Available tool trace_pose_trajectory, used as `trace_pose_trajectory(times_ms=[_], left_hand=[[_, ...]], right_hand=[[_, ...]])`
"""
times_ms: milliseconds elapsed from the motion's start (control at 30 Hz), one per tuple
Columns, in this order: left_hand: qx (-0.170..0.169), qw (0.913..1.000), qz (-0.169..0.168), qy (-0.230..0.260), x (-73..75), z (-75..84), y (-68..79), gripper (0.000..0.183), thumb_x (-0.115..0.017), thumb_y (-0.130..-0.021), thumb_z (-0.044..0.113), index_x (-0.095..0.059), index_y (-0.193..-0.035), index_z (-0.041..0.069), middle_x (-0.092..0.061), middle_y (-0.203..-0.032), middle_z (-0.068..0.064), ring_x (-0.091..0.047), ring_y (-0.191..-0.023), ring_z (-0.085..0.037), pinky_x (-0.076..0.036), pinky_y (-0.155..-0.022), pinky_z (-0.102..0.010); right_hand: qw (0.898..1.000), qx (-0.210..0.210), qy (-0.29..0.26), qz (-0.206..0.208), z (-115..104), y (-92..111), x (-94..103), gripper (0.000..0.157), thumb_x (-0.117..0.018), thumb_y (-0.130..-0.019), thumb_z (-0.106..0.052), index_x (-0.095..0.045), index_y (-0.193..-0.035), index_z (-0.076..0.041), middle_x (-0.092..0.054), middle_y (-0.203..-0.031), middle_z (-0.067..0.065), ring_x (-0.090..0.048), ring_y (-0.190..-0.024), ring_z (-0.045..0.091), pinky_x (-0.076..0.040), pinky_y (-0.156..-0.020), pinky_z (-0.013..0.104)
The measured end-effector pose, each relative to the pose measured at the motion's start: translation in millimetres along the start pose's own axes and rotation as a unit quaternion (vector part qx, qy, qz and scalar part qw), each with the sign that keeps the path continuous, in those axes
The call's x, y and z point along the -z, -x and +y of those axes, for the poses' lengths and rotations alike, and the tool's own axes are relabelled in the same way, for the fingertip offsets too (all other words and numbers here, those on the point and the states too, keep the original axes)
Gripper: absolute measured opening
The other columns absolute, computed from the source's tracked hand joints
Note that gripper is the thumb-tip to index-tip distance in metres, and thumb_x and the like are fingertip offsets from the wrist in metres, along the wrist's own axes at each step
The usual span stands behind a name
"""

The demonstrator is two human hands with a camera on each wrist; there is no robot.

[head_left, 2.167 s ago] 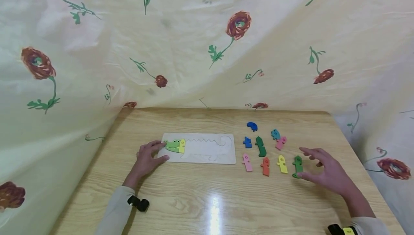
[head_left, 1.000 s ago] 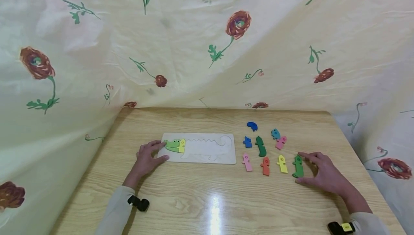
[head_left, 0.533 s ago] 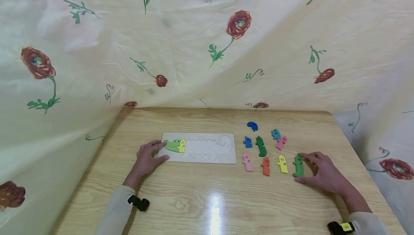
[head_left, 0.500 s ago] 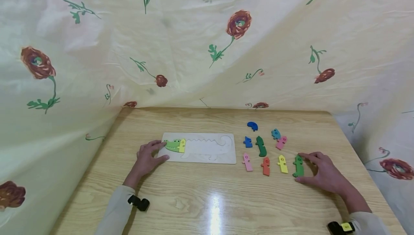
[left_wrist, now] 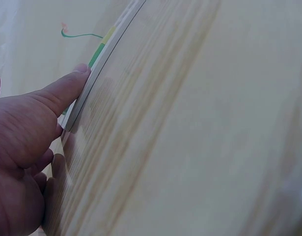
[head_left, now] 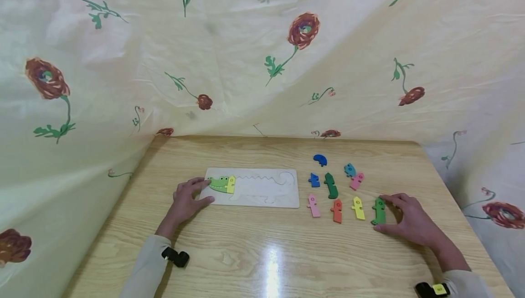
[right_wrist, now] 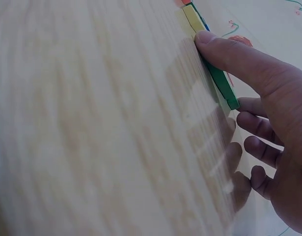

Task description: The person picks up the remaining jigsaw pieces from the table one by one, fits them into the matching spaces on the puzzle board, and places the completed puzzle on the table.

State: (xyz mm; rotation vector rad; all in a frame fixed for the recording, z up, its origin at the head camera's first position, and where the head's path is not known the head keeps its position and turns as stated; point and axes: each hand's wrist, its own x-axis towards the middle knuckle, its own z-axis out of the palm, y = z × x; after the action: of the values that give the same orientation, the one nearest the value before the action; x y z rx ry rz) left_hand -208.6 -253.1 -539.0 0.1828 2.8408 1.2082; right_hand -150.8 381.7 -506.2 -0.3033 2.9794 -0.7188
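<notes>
My left hand (head_left: 189,203) holds the left end of a pale puzzle board (head_left: 262,193), index finger at the upper part and thumb near the lower corner. A green crocodile-head piece (head_left: 218,186) and a yellow piece (head_left: 231,185) sit at that end, and outlines run over the rest. In the left wrist view the thumb (left_wrist: 67,88) lies along the board's edge. On the right, my right hand (head_left: 414,223) pinches a green puzzle piece with a foot (head_left: 379,212) between thumb and index finger at its two ends. The right wrist view shows this piece's edge (right_wrist: 223,86) low on the table.
Between board and right hand lie loose pieces: yellow (head_left: 358,208), red (head_left: 337,211), pink (head_left: 313,206) and dark green (head_left: 330,186). Farther back are two blue ones (head_left: 320,160), a teal one (head_left: 349,170) and another pink one (head_left: 357,181). A flowered cloth (head_left: 246,61) hangs around the wooden table (head_left: 229,257).
My right hand's index finger has come down to the far end of the green piece and the thumb to its near end. The piece has turned very slightly. My left hand stays put.
</notes>
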Motion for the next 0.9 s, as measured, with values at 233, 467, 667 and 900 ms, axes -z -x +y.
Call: trace_pose_trajectory(times_ms=[233, 467, 667, 900], left_hand=[[0.0, 1.0, -0.002, -0.002, 0.0, -0.9, -0.5, 0.066, -0.081, -0.088, 0.04, -0.058, -0.146, 0.021, -0.044, -0.156, -0.014, -0.028, -0.139, -0.04, -0.018, -0.1, -0.057], [0.0, 1.0, 0.0, -0.002, -0.3, -1.6, -1.4, 0.066, -0.081, -0.087, 0.04, -0.058, -0.146, 0.021, -0.044, -0.156, -0.014, -0.028, -0.14, -0.04, -0.018, -0.101, -0.058], [-0.004, 1.0, 0.0, -0.002, -0.5, -2.6, -1.5, 0.066, -0.081, -0.087, 0.042, -0.058, -0.146, 0.021, -0.044, -0.156, -0.014, -0.028, -0.14, -0.04, -0.018, -0.101, -0.058], [-0.004, 1.0, 0.001, -0.004, -0.7, -2.6, -1.5, 0.066, -0.081, -0.087, 0.04, -0.058, -0.146, 0.021, -0.044, -0.156, -0.014, -0.029, -0.139, -0.04, -0.018, -0.101, -0.057]], right_hand=[[1.0, -0.009, 0.007, -0.001, -3.3, -2.0, 3.9, 0.098, -0.09, -0.07, -0.056, -0.056, -0.138, 0.005, -0.055, -0.126, 0.026, -0.047, -0.113, 0.045, -0.043, -0.089, 0.067], [0.999, 0.012, 0.01, 0.029, -15.0, -8.7, 12.6, 0.096, -0.091, -0.068, -0.058, -0.058, -0.135, 0.003, -0.057, -0.124, 0.025, -0.05, -0.111, 0.045, -0.044, -0.086, 0.067], [0.998, 0.045, 0.014, 0.053, -35.2, -16.1, 19.6, 0.092, -0.092, -0.068, -0.055, -0.06, -0.133, 0.002, -0.058, -0.122, 0.022, -0.051, -0.109, 0.044, -0.044, -0.084, 0.065], [0.996, 0.064, 0.008, 0.057, -64.9, -29.9, 24.1, 0.092, -0.093, -0.068, -0.053, -0.059, -0.136, 0.001, -0.056, -0.125, 0.019, -0.05, -0.11, 0.039, -0.047, -0.084, 0.062]])
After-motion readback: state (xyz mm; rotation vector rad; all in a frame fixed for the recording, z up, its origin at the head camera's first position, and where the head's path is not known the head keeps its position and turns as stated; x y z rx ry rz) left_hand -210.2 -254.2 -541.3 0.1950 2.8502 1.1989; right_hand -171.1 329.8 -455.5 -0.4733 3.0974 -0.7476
